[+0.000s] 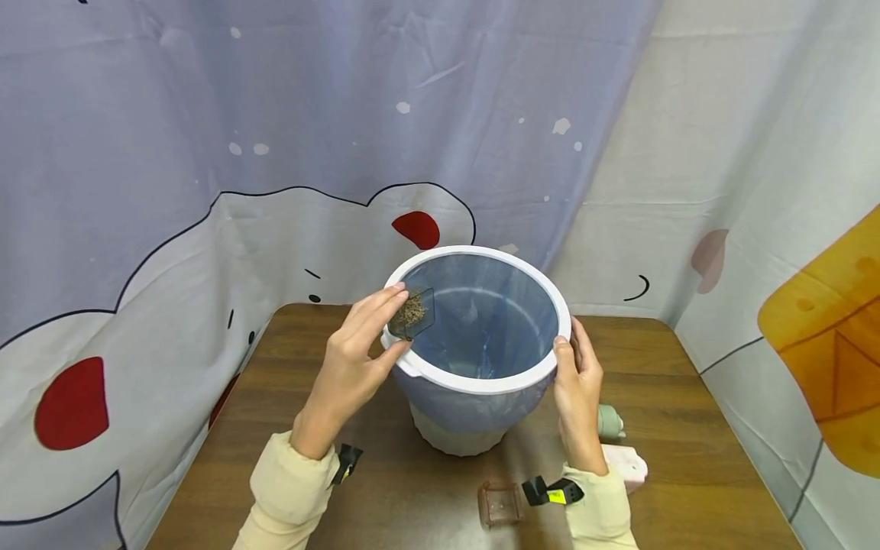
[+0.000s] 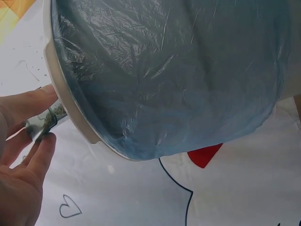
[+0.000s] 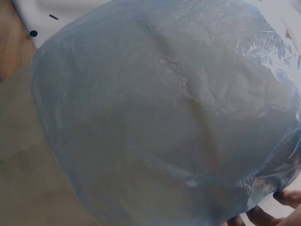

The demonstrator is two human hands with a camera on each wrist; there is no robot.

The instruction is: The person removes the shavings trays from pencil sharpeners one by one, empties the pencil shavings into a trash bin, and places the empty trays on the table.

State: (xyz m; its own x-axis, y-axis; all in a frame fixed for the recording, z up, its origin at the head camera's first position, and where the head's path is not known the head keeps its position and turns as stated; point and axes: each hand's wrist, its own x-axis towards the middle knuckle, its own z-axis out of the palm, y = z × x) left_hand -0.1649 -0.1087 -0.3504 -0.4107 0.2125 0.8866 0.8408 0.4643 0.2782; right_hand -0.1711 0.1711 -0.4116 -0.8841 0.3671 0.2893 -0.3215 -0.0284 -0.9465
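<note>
A white-rimmed bin (image 1: 481, 386) stands on the table, lined with a translucent blue plastic bag (image 1: 474, 321) folded over its rim. My left hand (image 1: 357, 355) pinches a small clear dark-tinted container (image 1: 428, 309) between thumb and fingers at the bin's left rim. Dry brownish-green bits (image 1: 413, 312) lie inside this tilted container. In the left wrist view the hand (image 2: 28, 155) holds it just outside the rim, partly hidden behind the fingers. My right hand (image 1: 580, 389) grips the bin's right rim, thumb on top and fingers outside against the bag (image 3: 155, 117).
A small brown see-through open box (image 1: 500, 504) sits on the wooden table (image 1: 385, 496) near the front. By the right forearm lie a green roll (image 1: 609, 422) and a pale pink-white object (image 1: 627, 464), partly covered by the arm. A printed curtain (image 1: 330, 114) hangs behind.
</note>
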